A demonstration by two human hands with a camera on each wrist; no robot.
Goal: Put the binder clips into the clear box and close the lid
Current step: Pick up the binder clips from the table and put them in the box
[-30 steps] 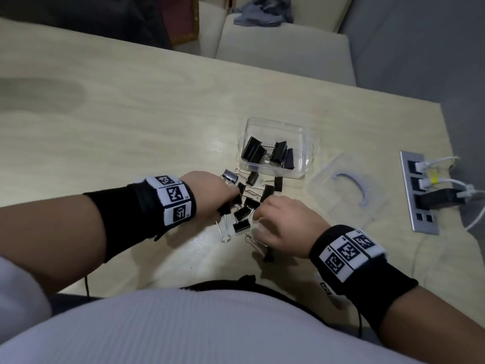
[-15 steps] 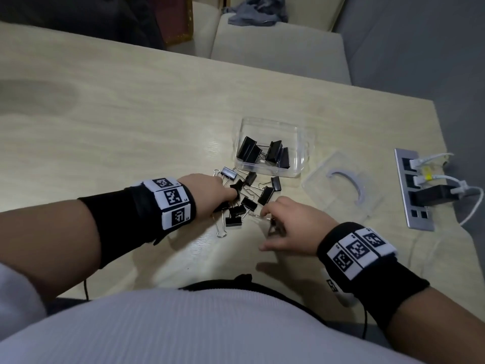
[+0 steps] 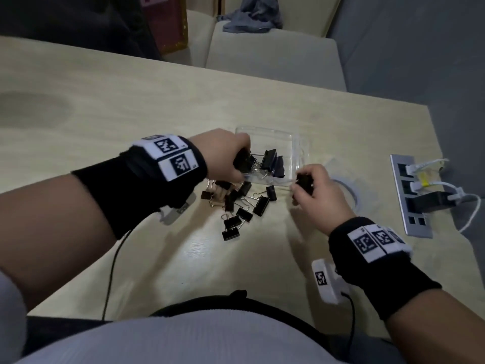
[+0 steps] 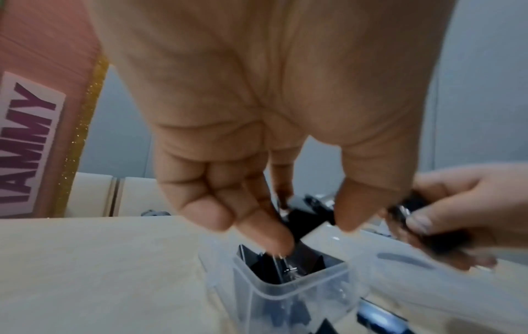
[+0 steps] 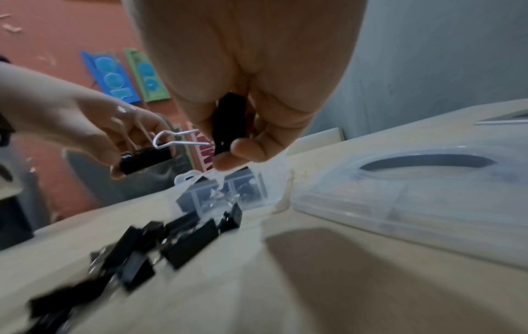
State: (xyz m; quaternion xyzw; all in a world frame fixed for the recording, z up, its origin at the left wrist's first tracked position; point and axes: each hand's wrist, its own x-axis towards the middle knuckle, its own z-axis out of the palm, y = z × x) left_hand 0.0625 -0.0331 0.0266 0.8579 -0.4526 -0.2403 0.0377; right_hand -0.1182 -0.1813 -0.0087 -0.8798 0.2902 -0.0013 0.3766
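The clear box (image 3: 298,151) stands open mid-table with several black binder clips (image 3: 274,162) inside. My left hand (image 3: 237,166) hovers over its left end and pinches a black binder clip (image 5: 145,158) with silver wire handles. My right hand (image 3: 301,187) is at the box's near right corner, gripping another black clip (image 5: 228,126) between thumb and fingers. Several loose clips (image 3: 236,206) lie in a pile on the table just in front of the box. The clear lid (image 5: 414,192) lies flat to the right of the box, partly hidden behind my right hand in the head view.
A metal socket panel (image 3: 409,195) with white cables and a black plug is set into the table at the right. Cream chairs (image 3: 275,56) stand beyond the far edge. A thin black cable (image 3: 112,258) runs across the table under my left forearm.
Both hands have lifted off the clip pile and moved away from me toward the box, each carrying a clip. The left now hangs over the box; the right is beside it.
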